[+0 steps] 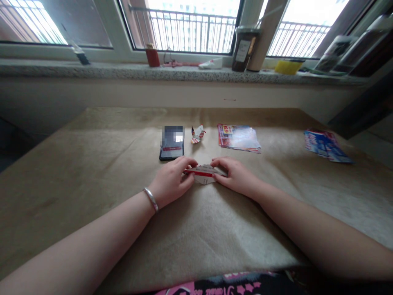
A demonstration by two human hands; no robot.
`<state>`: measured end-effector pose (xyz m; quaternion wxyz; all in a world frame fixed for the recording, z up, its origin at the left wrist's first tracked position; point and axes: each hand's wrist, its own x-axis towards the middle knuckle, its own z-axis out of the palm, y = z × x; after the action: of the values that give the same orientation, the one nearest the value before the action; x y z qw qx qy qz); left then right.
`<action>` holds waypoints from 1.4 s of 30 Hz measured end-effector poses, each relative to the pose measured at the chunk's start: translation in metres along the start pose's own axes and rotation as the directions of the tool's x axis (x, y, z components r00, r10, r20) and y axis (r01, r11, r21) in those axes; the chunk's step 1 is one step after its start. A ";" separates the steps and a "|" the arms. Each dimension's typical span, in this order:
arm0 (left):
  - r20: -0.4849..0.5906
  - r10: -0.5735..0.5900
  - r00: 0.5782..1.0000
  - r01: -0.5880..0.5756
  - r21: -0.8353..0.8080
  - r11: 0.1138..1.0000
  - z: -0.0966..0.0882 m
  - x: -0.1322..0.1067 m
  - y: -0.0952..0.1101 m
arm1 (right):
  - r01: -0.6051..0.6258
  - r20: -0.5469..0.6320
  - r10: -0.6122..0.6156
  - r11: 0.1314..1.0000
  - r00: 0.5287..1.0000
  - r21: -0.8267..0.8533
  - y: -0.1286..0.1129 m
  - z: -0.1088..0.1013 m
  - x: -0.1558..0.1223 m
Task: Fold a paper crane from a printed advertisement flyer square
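Between my two hands is a small piece of folded paper, whitish with print and a red strip across its middle. My left hand, with a silver bracelet at the wrist, pinches its left end between thumb and fingers. At the right end, my right hand grips the paper the same way. The fingers cover both of its tips. Just beyond the hands stands a small folded paper bird, white with red and dark printed parts. A phone lies to the left of it.
A stack of printed flyers lies beyond my right hand, and more blue and red flyers are at the table's far right. Behind the cloth-covered table, a stone windowsill holds a red container, a dark jar and a yellow item.
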<state>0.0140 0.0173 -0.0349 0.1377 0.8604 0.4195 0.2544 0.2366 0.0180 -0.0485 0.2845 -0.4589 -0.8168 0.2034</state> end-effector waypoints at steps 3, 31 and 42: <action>-0.007 -0.013 1.000 0.013 -0.022 1.000 0.001 0.000 -0.001 | -0.051 0.005 0.050 0.996 0.999 0.079 -0.002 0.000 0.000; 0.112 0.347 0.931 -0.362 0.152 0.920 0.002 0.002 -0.004 | 0.292 0.122 -0.272 0.937 0.954 -0.190 -0.001 -0.004 -0.002; 0.149 0.244 0.958 -0.274 0.230 0.934 0.001 -0.001 -0.005 | 0.320 0.135 -0.299 0.932 0.945 -0.169 -0.002 -0.006 -0.002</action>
<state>0.0110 0.0192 -0.0382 0.0189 0.9322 0.3218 0.1646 0.2398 0.0157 -0.0433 0.2240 -0.3376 -0.9085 0.1023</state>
